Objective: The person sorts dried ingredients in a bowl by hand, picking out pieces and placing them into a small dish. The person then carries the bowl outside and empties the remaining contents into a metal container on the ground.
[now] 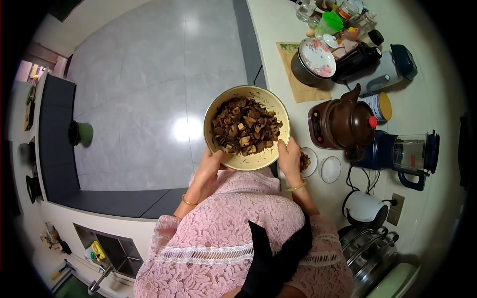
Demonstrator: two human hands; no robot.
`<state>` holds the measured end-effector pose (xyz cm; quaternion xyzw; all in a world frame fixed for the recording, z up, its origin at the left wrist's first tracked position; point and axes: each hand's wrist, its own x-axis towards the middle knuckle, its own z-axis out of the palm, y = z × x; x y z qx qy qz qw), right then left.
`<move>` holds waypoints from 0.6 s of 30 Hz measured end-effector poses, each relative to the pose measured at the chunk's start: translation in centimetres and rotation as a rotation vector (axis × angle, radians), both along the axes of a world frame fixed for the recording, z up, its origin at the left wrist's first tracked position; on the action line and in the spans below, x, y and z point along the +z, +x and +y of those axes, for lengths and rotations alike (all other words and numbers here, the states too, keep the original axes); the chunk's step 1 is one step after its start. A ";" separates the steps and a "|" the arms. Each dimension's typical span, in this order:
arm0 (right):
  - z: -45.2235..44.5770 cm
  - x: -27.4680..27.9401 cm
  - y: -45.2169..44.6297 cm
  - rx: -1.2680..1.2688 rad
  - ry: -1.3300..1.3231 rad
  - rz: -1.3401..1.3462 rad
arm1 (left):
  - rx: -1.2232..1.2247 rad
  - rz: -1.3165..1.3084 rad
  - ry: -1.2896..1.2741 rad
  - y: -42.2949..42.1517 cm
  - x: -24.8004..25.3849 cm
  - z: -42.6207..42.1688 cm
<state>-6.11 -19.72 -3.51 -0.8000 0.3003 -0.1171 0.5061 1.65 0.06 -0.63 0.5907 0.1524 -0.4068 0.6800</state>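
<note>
A round cream-coloured bowl [275,110] is held out in front of my body, over the counter's edge and the floor. Inside it lies a heap of chopped dried brown pieces [246,124], mixed with darker shreds and paler chunks; they look like dried herbs. My left hand [209,166] grips the bowl's near left rim, thumb on top. On the near right, my right hand [289,158] grips the rim likewise. The fingers beneath the bowl are hidden. Just right of my right hand is a small white dish [313,164] holding some brown bits [304,161].
On the counter at right stand a brown electric clay pot [348,121] with a red knob, a shallow white dish [330,169], a blender [410,154], a lidded pot [308,74] and several jars. A sink [119,253] is at lower left. Grey tiled floor [144,99] lies ahead.
</note>
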 end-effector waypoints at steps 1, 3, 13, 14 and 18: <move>0.0 0.1 0.1 0.001 -0.001 -0.044 | 0.009 -0.011 -0.017 0.1 -0.1 -0.1; 0.0 0.2 0.3 -0.011 -0.026 -0.065 | 0.018 -0.032 -0.043 0.1 -0.3 -0.1; -1.3 1.5 0.6 0.029 0.020 -0.039 | 0.040 -0.004 -0.027 0.1 0.4 -0.4; -1.4 1.8 0.6 0.038 0.021 -0.035 | 0.038 0.006 -0.033 0.1 0.5 -0.4; -1.1 4.3 0.5 -0.116 -0.111 -0.145 | 0.023 -0.019 -0.025 0.1 0.5 -0.4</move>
